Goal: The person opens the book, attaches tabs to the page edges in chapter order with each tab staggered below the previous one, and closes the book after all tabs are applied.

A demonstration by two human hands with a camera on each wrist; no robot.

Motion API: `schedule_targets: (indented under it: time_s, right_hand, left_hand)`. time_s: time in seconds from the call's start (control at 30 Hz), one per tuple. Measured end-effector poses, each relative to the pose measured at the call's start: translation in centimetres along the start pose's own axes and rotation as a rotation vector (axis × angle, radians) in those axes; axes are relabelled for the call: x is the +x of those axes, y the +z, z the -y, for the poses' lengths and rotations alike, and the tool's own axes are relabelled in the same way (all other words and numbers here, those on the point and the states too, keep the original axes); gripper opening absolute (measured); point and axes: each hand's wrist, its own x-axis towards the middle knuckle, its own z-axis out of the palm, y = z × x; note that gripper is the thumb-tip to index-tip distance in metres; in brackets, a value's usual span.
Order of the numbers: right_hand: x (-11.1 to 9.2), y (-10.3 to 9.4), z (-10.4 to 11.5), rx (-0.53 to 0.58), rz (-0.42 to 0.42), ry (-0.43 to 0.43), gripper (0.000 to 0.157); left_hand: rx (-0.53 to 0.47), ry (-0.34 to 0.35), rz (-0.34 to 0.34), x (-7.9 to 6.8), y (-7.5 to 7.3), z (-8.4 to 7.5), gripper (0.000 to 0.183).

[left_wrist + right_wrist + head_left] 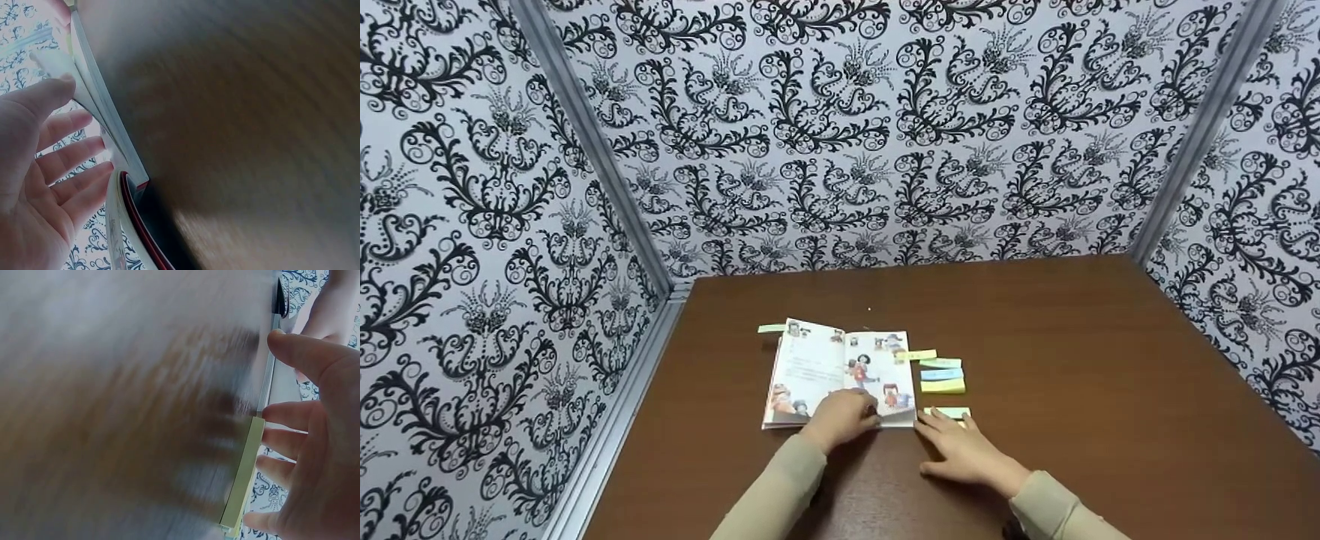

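Note:
An open picture book point(810, 367) lies on the table, its pages showing drawings and text. My left hand point(844, 414) rests over its lower middle. In the left wrist view, the thumb point(59, 90) is at a lifted page edge and the other fingers extend onto the pages. My right hand point(967, 454) lies just right of the book with fingers spread. Its fingertips touch a pad of sticky notes point(243, 475), pale green on top point(958, 412) and partly hidden by the fingers. A green tab point(770, 328) and a yellow tab point(921, 355) stick out from the book's sides.
Beyond the right hand lie a yellow sticky note pad point(943, 386), blue sticky notes point(942, 374) and a pale green strip point(943, 363). Patterned wall panels point(840, 135) surround the brown table point(1072, 360) at the back and sides.

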Motion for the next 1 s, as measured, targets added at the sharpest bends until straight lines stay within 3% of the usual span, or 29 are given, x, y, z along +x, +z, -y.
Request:
schedule_targets:
  time_s: [0.3,0.43,1.0]
  right_hand:
    - [-0.1,0.0,0.1,0.025,0.016,0.016,0.070]
    - [-0.2,-0.1,0.1,0.034,0.020,0.019,0.071]
    - [0.0,-0.9,0.3,0.037,0.033,0.042,0.071]
  left_hand:
    - [0.128,0.043,-0.064,-0.3,0.5,-0.3,0.024]
    - [0.165,0.039,-0.052,-0.4,0.6,-0.3,0.026]
    - [-0.056,-0.019,0.014,0.1,-0.1,1.1,0.040]
